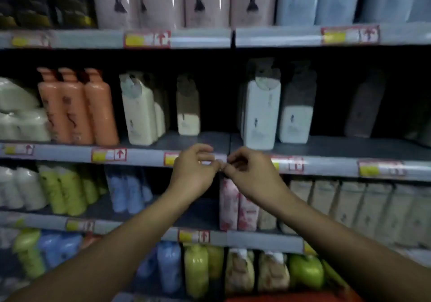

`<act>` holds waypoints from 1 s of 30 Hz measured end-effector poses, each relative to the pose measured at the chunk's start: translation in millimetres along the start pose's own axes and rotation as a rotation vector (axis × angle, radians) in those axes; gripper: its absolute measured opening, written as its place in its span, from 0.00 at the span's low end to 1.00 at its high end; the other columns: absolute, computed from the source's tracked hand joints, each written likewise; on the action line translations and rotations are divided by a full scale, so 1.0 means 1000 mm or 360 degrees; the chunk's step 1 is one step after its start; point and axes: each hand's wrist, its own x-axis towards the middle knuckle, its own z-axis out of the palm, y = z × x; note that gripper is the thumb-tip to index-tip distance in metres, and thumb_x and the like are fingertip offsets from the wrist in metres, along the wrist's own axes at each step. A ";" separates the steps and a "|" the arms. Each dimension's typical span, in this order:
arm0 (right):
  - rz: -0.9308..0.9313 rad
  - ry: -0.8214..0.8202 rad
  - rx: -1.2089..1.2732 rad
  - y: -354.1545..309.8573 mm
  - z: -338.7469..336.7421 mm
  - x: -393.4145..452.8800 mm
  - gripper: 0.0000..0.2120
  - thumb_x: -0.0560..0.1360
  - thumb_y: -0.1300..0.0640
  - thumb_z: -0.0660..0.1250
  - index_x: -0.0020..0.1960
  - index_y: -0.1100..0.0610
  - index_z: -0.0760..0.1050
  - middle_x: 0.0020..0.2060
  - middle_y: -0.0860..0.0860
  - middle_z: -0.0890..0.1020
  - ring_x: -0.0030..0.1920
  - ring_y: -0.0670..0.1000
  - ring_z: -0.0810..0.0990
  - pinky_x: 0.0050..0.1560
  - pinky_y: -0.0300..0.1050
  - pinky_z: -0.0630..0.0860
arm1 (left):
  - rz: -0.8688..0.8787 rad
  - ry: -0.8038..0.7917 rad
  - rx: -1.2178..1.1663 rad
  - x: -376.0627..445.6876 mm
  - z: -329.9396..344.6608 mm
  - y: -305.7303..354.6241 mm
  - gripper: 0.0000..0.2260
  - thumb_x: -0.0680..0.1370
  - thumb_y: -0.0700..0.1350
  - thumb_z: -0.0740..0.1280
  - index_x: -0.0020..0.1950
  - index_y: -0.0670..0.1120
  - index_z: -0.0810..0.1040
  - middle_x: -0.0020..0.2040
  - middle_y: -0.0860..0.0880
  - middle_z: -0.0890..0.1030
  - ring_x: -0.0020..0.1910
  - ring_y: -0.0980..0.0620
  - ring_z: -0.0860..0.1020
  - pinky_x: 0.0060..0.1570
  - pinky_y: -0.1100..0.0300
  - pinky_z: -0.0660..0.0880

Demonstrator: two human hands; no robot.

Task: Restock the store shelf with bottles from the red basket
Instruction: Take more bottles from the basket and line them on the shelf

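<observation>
While three orange bottles (78,106) stand at the shelf's left, I see my left hand (193,171) and right hand (250,173) meet at the shelf edge (144,156), fingers curled, fingertips touching, gripping nothing I can make out. A strip of the red basket (291,298) shows bottom right.

Glossy plastic bottles (77,108), matt shelf (186,138)

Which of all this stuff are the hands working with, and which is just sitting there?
For the job: left hand and right hand, fingertips meeting at the shelf edge; red basket, only its rim showing.

Just there: orange bottles, white bottle, price tag, green bottles, pink rabbit packs.
</observation>
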 end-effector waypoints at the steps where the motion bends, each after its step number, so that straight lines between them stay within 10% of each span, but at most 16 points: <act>1: 0.0012 -0.0042 -0.0004 0.013 -0.006 -0.023 0.07 0.75 0.53 0.74 0.48 0.55 0.78 0.39 0.50 0.84 0.40 0.47 0.82 0.41 0.37 0.76 | -0.0024 -0.0101 -0.0071 -0.025 0.009 -0.009 0.12 0.74 0.38 0.73 0.56 0.47 0.77 0.49 0.46 0.84 0.46 0.49 0.82 0.44 0.62 0.78; 11: 0.0614 -0.0446 -0.0221 0.196 -0.022 -0.238 0.14 0.77 0.57 0.72 0.35 0.51 0.73 0.27 0.44 0.75 0.28 0.36 0.74 0.34 0.32 0.67 | -0.0192 -0.0939 0.0221 -0.242 0.096 -0.164 0.14 0.73 0.42 0.76 0.51 0.58 0.77 0.46 0.62 0.81 0.47 0.65 0.79 0.44 0.73 0.74; 14: 0.0842 -0.0983 -0.0655 0.246 -0.017 -0.267 0.07 0.76 0.51 0.71 0.51 0.54 0.80 0.46 0.53 0.85 0.49 0.50 0.85 0.48 0.45 0.76 | -0.0304 -0.1028 0.0243 -0.257 0.109 -0.186 0.16 0.73 0.42 0.76 0.51 0.60 0.76 0.47 0.58 0.82 0.47 0.62 0.79 0.46 0.66 0.75; 17: 0.0855 -0.1556 -0.1001 0.277 -0.009 -0.279 0.28 0.74 0.44 0.70 0.72 0.49 0.71 0.69 0.53 0.77 0.68 0.56 0.76 0.67 0.52 0.73 | -0.0238 -0.1155 0.0239 -0.257 0.127 -0.189 0.14 0.73 0.44 0.76 0.54 0.57 0.78 0.49 0.58 0.82 0.47 0.64 0.79 0.48 0.68 0.76; 21: 0.0938 -0.1647 -0.0919 0.314 0.005 -0.322 0.29 0.73 0.42 0.66 0.73 0.43 0.67 0.67 0.43 0.74 0.65 0.50 0.76 0.66 0.50 0.75 | -0.0229 -0.1267 0.0291 -0.259 0.141 -0.199 0.13 0.74 0.46 0.74 0.54 0.58 0.77 0.50 0.60 0.81 0.49 0.63 0.78 0.48 0.69 0.72; 30: 0.0914 -0.1530 -0.1199 0.311 0.015 -0.337 0.21 0.77 0.43 0.61 0.66 0.52 0.69 0.54 0.55 0.83 0.54 0.57 0.84 0.54 0.52 0.79 | -0.0112 -0.1479 0.0462 -0.263 0.145 -0.210 0.13 0.77 0.48 0.70 0.60 0.57 0.76 0.54 0.59 0.80 0.49 0.63 0.79 0.54 0.57 0.78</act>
